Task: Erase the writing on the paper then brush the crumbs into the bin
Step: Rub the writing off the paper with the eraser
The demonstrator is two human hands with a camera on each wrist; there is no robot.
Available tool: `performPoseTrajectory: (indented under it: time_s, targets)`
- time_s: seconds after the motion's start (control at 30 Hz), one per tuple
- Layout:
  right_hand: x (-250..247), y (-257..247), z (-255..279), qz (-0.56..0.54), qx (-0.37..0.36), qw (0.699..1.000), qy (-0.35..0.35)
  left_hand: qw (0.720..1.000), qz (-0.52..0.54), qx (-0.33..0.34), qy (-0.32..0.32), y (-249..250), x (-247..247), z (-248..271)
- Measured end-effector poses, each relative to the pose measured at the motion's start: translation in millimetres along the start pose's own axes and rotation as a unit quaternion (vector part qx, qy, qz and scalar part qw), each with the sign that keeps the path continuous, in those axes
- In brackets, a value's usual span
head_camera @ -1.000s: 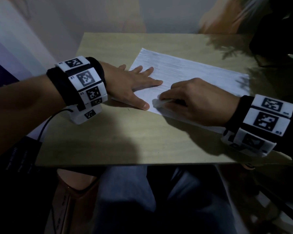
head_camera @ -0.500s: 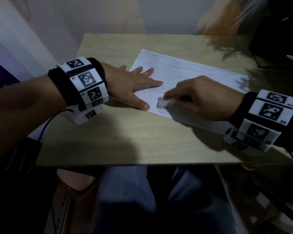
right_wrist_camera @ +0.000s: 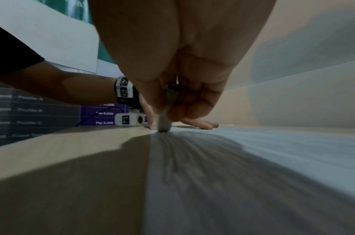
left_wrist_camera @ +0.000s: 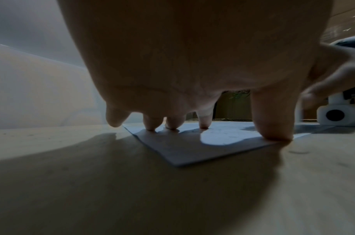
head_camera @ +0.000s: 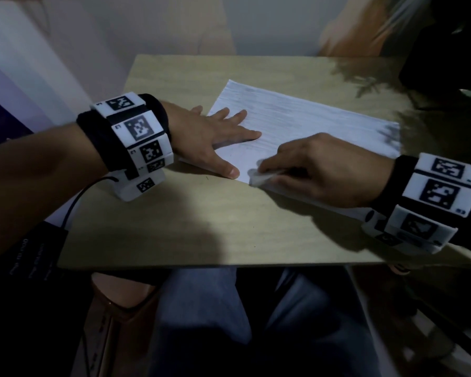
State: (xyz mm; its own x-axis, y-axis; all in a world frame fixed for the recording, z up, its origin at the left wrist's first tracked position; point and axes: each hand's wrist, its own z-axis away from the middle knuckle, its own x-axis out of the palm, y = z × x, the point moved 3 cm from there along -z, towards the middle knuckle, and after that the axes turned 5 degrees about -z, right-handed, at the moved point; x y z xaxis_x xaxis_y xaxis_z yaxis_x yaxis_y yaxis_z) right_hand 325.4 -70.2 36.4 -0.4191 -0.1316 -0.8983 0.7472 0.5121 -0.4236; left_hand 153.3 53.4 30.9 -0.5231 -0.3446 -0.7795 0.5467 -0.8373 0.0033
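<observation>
A white sheet of paper (head_camera: 305, 123) lies at an angle on the wooden table (head_camera: 201, 227). My left hand (head_camera: 218, 142) lies flat with spread fingers on the paper's left corner, pressing it down; the left wrist view shows its fingertips (left_wrist_camera: 273, 132) on the sheet (left_wrist_camera: 192, 149). My right hand (head_camera: 321, 170) pinches a white eraser (head_camera: 259, 178) and holds its tip on the paper near the front edge, close to my left thumb. In the right wrist view the eraser (right_wrist_camera: 164, 122) stands on the paper (right_wrist_camera: 253, 167) between thumb and fingers. No bin is in view.
A dark object and plant shadows sit at the table's far right (head_camera: 446, 63). A wall runs behind the table. A purple printed board (right_wrist_camera: 104, 114) stands to the left. My legs (head_camera: 229, 322) are under the front edge.
My right hand has slid the eraser back and forth a short way along the paper's front-left part. My left hand has stayed in place.
</observation>
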Motion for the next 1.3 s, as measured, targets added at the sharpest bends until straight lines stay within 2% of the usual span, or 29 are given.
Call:
performPoseTrajectory:
  time_s: [0.07, 0.17, 0.23, 0.3, 0.37, 0.47, 0.53, 0.63, 0.7, 0.77, 0.83, 0.93, 1.0, 1.1, 1.17, 1.23, 1.3]
  targets:
    - [-3.0, 1.0, -0.9, -0.043, 0.026, 0.999, 0.006, 1.0, -0.001, 0.0, 0.001, -0.4, 0.3, -0.4]
    - [-6.5, 9.9, -3.9, 0.029, 0.066, 0.997, 0.041, 1.0, 0.0, 0.003, 0.005, -0.6, 0.8, -0.9]
    - [-4.7, 8.2, -2.7, 0.049, 0.049, 0.997, 0.03, 1.0, -0.001, 0.003, 0.006, -1.0, 0.9, -1.2]
    - [-1.3, 4.0, 1.2, 0.001, 0.018, 1.0, 0.004, 1.0, 0.0, 0.002, 0.006, -1.6, 1.1, -1.6]
    - [-2.6, 3.3, 2.4, -0.037, 0.028, 0.999, 0.003, 1.0, -0.001, 0.002, 0.006, -1.9, 1.3, -1.8]
    - [-7.9, 11.4, 0.6, 0.031, 0.064, 0.996, 0.049, 1.0, -0.001, 0.003, 0.009, -1.5, 1.7, -2.2]
    - [-7.9, 9.2, 0.4, 0.054, 0.047, 0.996, 0.045, 1.0, -0.002, 0.004, 0.009, -1.5, 1.9, -2.3]
    - [-1.7, 1.0, 4.1, -0.021, 0.002, 1.0, -0.004, 1.0, 0.0, 0.003, 0.007, -1.7, 1.6, -2.3]
    - [-3.8, 4.2, 2.7, -0.037, 0.032, 0.999, 0.011, 1.0, 0.0, 0.002, 0.006, -1.9, 1.5, -2.1]
    - [-8.6, 12.5, 0.7, 0.018, 0.066, 0.996, 0.053, 1.0, -0.001, 0.003, 0.006, -1.7, 1.8, -2.2]
    - [-10.9, 14.6, 0.4, 0.059, 0.071, 0.994, 0.054, 1.0, -0.001, 0.003, 0.007, -1.9, 2.0, -2.2]
    - [-3.3, 7.3, 4.7, -0.021, 0.028, 0.999, 0.006, 1.0, -0.001, 0.003, 0.007, -2.2, 1.8, -2.5]
    - [-3.6, 7.4, 4.8, -0.06, 0.053, 0.997, 0.0, 1.0, 0.0, 0.003, 0.007, -2.2, 1.5, -2.1]
    - [-9.7, 18.5, 1.6, 0.022, 0.082, 0.995, 0.043, 1.0, 0.003, 0.004, 0.007, -1.5, 1.4, -1.2]
    - [-10.3, 18.2, 1.4, 0.066, 0.071, 0.994, 0.043, 1.0, 0.001, 0.003, 0.007, -1.5, 1.5, -1.0]
    - [-4.6, 11.6, 4.3, 0.016, 0.036, 0.999, 0.013, 1.0, -0.001, 0.003, 0.008, -1.2, 1.8, -1.5]
    - [-3.2, 7.2, 6.2, -0.058, 0.044, 0.997, -0.005, 1.0, 0.0, 0.003, 0.011, -1.6, 1.7, -1.8]
